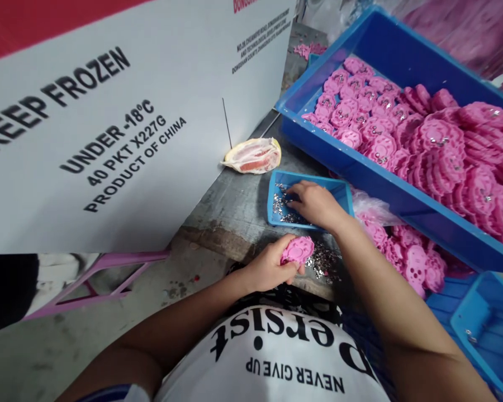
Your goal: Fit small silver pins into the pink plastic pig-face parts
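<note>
My left hand (272, 264) is closed around a pink plastic piece (297, 250), round with a scalloped edge, held just over the table's near edge. My right hand (314, 202) reaches into a small blue tray (344, 195). Its curved fingers are apart, with the tips down among many small shiny metal parts (279, 202); nothing can be seen held in them. A loose heap of similar metal parts (324, 261) lies on the table between the tray and my body, right beside the pink piece.
A large blue bin (360, 153) of stacked pink pieces (440, 139) stands at the right. Bagged pink pieces (417, 262) lie below it, near another blue tray (490, 329). A peeled fruit wedge (255, 156) sits beside a big white carton (171, 100) at the left.
</note>
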### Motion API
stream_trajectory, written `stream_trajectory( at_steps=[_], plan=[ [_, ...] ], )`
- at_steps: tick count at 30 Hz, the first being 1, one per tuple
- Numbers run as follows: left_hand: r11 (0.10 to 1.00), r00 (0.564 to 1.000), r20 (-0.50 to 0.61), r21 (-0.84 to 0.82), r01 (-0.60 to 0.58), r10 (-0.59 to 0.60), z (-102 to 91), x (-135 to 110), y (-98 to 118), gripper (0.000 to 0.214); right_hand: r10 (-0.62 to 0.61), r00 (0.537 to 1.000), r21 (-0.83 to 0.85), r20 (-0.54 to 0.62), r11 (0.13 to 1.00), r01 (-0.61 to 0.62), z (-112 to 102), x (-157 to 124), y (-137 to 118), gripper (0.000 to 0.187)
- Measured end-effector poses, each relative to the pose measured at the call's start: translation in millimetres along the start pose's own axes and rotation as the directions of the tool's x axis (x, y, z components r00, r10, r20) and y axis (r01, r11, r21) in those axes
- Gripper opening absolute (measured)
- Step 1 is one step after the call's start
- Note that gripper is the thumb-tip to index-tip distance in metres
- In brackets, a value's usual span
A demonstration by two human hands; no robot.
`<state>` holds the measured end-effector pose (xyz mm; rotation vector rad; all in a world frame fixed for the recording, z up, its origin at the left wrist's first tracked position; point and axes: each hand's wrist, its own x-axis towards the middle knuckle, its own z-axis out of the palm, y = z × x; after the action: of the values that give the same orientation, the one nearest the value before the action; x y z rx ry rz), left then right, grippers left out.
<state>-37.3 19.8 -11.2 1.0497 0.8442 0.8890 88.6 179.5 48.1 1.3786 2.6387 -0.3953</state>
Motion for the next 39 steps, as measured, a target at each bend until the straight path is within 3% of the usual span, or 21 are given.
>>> stream_trajectory(
  at_steps=[6, 12, 18, 22, 26, 28, 31, 39],
  plan=[
    [1.000, 1.000, -0.003, -0.018, -0.018, 0.018, -0.1, 0.2, -2.7, 0.038, -0.015, 0.994, -0.072, 0.108, 0.997, 0.023, -0.6, 6.0, 5.4, 0.011],
    [0.999, 1.000, 0.005, -0.031, -0.023, 0.023, -0.2, 0.1, -0.6, 0.036, 0.011, 0.997, -0.080, 0.076, 0.997, -0.005, 1.2, -8.2, 30.6, 0.011],
    [0.994, 0.998, -0.011, -0.095, 0.054, -0.056, 0.2, 0.3, 5.1, 0.040, 0.075, 0.996, -0.067, 0.050, 0.995, -0.072, 0.3, -19.5, 47.7, 0.012],
    [0.988, 0.997, -0.023, -0.139, 0.071, -0.075, 0.6, 1.3, 6.0, 0.044, 0.053, 0.998, -0.051, 0.032, 0.997, -0.051, -0.4, -24.1, 54.2, 0.019],
    [0.988, 0.998, -0.022, -0.142, 0.051, -0.055, 0.5, 1.7, 7.1, 0.039, 0.062, 0.997, -0.020, -0.035, 0.998, -0.063, -1.8, -25.0, 45.2, 0.028],
    [0.989, 0.998, -0.025, -0.137, 0.054, -0.058, 0.3, 1.3, 7.7, 0.041, 0.013, 0.999, 0.006, -0.050, 1.000, -0.013, -2.6, -22.5, 34.0, 0.028],
    [0.989, 0.997, -0.032, -0.128, 0.068, -0.073, 0.0, 0.5, 7.9, 0.051, -0.051, 0.999, 0.019, -0.001, 0.999, 0.051, -3.1, -14.9, 15.3, 0.024],
    [0.991, 0.995, -0.046, -0.101, 0.085, -0.090, 1.4, 0.8, 9.0, 0.052, -0.012, 0.997, -0.117, 0.075, 0.993, 0.020, -2.9, -2.6, -7.3, 0.020]
  ],
)
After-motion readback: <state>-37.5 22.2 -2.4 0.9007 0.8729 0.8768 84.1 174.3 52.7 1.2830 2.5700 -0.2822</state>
